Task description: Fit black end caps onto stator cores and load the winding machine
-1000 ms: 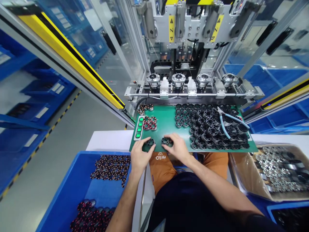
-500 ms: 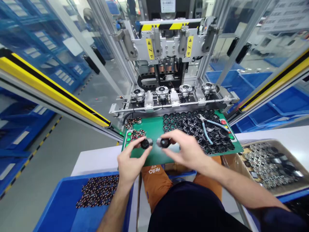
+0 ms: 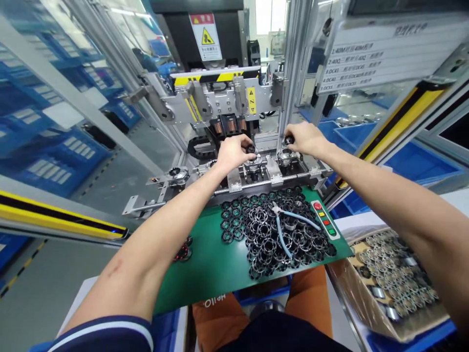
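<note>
My left hand (image 3: 234, 154) pinches a black stator core (image 3: 251, 148) just over a round metal holder (image 3: 253, 165) on the machine's rail. Whether that core touches the holder I cannot tell. Further right, my right hand (image 3: 305, 138) grips another black stator core (image 3: 289, 140) above the rightmost holder (image 3: 287, 157), with a small gap below it. On the green work surface (image 3: 205, 266) lies a spread of similar black stator cores (image 3: 269, 244), and diagonal cutters (image 3: 282, 227) with blue handles rest open on them.
Another holder (image 3: 178, 173) is at the rail's left end. Red-and-black wound stators (image 3: 183, 252) lie left on the green surface. A button panel (image 3: 325, 220) sits at its right. The lined box (image 3: 366, 305) holds metal rings. Yellow-black posts (image 3: 403, 129) flank the machine.
Both hands have moved forward and up from over the green surface to the machine's holders, each carrying its stator core. The camera view has turned right.
</note>
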Demonstrator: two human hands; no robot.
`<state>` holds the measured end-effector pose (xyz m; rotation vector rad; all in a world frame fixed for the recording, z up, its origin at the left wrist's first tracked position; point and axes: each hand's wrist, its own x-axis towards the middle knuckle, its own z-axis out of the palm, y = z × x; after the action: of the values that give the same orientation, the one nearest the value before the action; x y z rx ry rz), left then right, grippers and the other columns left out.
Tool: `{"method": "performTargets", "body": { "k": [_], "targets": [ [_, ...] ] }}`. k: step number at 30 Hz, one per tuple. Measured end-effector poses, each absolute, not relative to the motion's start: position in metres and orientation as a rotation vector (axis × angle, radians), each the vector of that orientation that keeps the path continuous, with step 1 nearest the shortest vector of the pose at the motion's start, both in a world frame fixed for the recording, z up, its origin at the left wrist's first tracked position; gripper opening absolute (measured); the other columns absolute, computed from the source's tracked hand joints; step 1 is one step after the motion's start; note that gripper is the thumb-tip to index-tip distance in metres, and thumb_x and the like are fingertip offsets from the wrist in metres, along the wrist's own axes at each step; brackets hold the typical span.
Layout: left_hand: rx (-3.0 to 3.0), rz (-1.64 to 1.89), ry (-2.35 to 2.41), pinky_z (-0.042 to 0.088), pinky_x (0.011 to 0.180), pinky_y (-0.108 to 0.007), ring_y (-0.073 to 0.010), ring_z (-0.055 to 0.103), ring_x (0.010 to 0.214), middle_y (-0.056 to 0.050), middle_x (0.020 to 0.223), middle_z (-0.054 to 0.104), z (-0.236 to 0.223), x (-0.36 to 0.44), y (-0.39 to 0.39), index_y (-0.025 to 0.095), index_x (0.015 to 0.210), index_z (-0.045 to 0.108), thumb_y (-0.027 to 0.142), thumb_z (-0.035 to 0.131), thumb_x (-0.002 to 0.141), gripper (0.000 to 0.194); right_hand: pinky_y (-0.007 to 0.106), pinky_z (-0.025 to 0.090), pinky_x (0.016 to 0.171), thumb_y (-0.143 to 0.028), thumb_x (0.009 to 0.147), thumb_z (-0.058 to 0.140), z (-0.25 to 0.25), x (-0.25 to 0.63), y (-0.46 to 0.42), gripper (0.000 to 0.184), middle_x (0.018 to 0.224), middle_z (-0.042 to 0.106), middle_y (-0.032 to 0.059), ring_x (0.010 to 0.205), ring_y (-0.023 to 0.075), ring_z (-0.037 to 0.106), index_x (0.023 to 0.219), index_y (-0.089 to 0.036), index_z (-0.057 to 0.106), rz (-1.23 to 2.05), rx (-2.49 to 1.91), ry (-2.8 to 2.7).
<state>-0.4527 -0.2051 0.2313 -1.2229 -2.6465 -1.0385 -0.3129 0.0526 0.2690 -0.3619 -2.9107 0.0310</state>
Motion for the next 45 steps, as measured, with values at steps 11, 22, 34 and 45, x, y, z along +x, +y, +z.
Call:
{"method": "performTargets", "body": {
  "k": [11, 22, 34, 45],
  "targets": [
    [-1.316, -0.675, -2.774, 0.065, 0.106, -0.047, -0.0322, 0.084, 0.101, -0.006, 0.100, 0.088, 0.205, -0.498, -0.185, 0.024, 0.116, 0.098, 0.018, 0.110, 0.074, 0.044, 0.055, 0.071, 0.116, -0.009, 0.088, 0.107, 0.233, -0.353, 0.108, 0.042, 0.115, 0.093, 0.0088, 0.117, 0.0347, 0.090, 0.127, -0.020, 0.098, 0.057, -0.041, -3.108],
    [-1.427, -0.428, -2.802, 0.068, 0.104, -0.046, -0.0354, 0.089, 0.106, -0.008, 0.109, 0.094, 0.215, -0.507, -0.175, 0.026, 0.121, 0.100, 0.024, 0.114, 0.077, 0.046, 0.050, 0.068, 0.109, -0.008, 0.078, 0.114, 0.236, -0.376, 0.125, 0.047, 0.099, 0.091, 0.0023, 0.105, 0.0298, 0.089, 0.120, -0.021, 0.100, 0.160, 0.037, -3.173],
    [-1.519, -0.350, -2.656, 0.040, 0.155, -0.067, -0.0477, 0.042, 0.190, -0.026, 0.202, 0.041, 0.162, -0.443, -0.228, 0.011, 0.193, 0.048, 0.045, 0.091, 0.108, 0.101, 0.046, 0.072, 0.098, -0.026, 0.087, 0.110, 0.230, -0.382, 0.143, 0.040, 0.101, 0.095, -0.0005, 0.098, 0.0288, 0.091, 0.125, -0.026, 0.100, 0.137, 0.208, -3.192],
    [-0.880, -0.582, -2.536, 0.040, 0.153, -0.073, -0.0479, 0.052, 0.181, -0.034, 0.189, 0.057, 0.141, -0.513, -0.452, -0.003, 0.175, 0.061, 0.069, 0.047, 0.118, 0.093, 0.072, 0.049, 0.150, -0.033, 0.109, 0.069, 0.160, -0.303, 0.112, 0.089, 0.201, 0.049, 0.0206, 0.182, 0.0488, 0.056, 0.193, -0.010, 0.051, 0.098, 0.114, -2.988]
  ]
}}
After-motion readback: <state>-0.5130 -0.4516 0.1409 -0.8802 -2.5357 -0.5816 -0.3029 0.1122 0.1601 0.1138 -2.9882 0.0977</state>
